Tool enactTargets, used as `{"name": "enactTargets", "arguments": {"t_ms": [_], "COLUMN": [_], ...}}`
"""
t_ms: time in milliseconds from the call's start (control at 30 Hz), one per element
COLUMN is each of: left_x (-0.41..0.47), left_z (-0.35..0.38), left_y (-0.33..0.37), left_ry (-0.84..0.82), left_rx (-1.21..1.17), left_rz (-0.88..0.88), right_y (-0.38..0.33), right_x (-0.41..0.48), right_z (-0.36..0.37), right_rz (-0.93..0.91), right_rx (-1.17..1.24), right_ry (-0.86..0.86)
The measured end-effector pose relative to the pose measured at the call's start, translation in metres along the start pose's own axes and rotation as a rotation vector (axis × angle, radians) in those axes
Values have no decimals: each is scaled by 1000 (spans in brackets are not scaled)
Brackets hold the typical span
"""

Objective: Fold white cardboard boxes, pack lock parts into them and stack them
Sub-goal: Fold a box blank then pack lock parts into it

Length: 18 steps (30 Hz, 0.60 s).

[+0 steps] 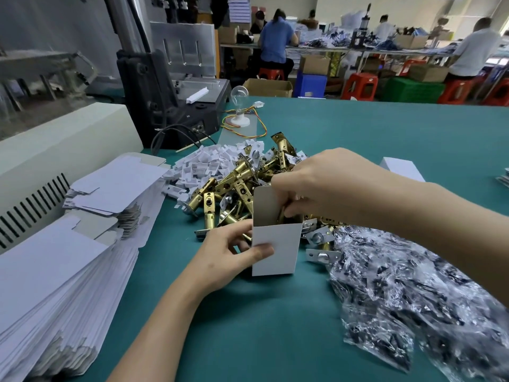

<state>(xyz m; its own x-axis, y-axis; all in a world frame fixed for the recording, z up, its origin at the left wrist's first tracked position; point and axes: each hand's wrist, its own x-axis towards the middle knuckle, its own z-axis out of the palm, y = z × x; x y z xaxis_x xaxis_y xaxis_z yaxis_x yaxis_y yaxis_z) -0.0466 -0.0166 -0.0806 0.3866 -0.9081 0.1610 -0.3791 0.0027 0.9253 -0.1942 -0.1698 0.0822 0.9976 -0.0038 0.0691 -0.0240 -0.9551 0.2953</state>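
Observation:
A small white cardboard box (278, 246) stands upright on the green table with its top flap raised. My left hand (228, 257) grips its left side, thumb across the front face. My right hand (325, 186) is above the open top, fingers curled around a brass lock part (282, 216) that goes down into the box; most of that part is hidden. Behind the box lies a heap of brass latch parts (237, 186). A big pile of flat white box blanks (68, 257) sits at the left.
Clear bags of dark screws (399, 285) spread at the right. Small white plastic pieces (203, 164) lie behind the latches. A grey machine (170, 86) and a bulb on wires (239, 106) stand at the back. A folded white box (402, 168) lies far right.

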Motion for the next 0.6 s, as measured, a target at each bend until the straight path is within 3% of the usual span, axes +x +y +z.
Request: {"name": "enactTargets", "arguments": {"t_ms": [267, 500, 600], "left_x": [-2, -3, -2], "left_z": [1, 1, 2], "left_y": [5, 6, 2], "left_ry": [-3, -43, -45], "left_rx": [-26, -76, -82], "left_rz": [3, 19, 23], "right_y": [1, 6, 11], "right_x": [-4, -1, 24], "right_z": [1, -10, -12], "right_rz": [-21, 71, 148], "right_rx": [37, 435, 456], "right_ry": [-34, 309, 332]}}
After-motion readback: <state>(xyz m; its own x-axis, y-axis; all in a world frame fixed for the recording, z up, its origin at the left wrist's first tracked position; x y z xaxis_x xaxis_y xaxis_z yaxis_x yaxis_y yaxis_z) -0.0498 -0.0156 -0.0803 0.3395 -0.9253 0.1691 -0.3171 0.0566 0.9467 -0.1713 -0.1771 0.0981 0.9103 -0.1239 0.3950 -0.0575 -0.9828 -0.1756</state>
